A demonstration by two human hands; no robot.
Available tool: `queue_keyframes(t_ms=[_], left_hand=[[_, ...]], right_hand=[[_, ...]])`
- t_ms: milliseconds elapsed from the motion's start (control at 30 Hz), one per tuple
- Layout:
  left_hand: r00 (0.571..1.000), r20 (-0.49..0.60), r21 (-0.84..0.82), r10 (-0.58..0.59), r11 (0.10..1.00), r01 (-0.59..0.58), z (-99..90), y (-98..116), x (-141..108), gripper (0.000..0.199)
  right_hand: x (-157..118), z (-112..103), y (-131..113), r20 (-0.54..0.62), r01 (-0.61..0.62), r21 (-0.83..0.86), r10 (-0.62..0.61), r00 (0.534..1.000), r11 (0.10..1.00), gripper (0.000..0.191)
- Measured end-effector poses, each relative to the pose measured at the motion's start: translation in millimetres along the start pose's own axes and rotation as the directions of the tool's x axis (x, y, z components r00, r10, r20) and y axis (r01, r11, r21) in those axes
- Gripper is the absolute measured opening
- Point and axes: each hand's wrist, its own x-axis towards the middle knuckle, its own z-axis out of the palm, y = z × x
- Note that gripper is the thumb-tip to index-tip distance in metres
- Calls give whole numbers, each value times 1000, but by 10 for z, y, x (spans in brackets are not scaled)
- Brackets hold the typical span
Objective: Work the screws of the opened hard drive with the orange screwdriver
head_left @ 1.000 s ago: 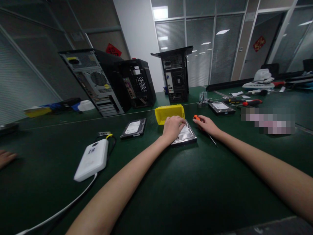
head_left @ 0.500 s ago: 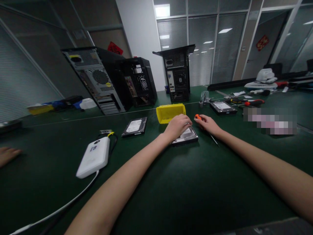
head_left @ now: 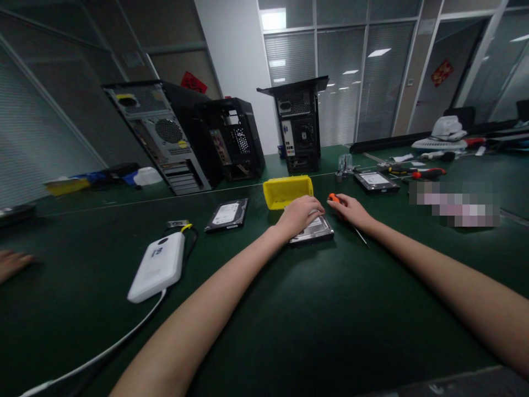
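My left hand lies over a silver hard drive flat on the green table, fingers curled across its top and holding it. Part of the drive is hidden beneath that hand. In my right hand, just to the right, is a screwdriver with an orange handle. Its thin shaft points away from the drive, down and to the right, close above or on the table. Right behind the drive stands a yellow plastic tray, tipped with its hollow side facing me.
Another hard drive lies at left, a third at back right near pliers. A white power bank trails a cable. Computer cases stand behind. Another person's hand rests at the far left.
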Motion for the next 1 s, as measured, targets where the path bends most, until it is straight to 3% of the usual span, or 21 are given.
queue_keyframes(t_ms=[1000], left_hand=[[996,-41,-119,-76,990,71,36,-62,-20,17]], right_hand=[[-13,-5,-25,-12,-9,48,10,1000,999,49]])
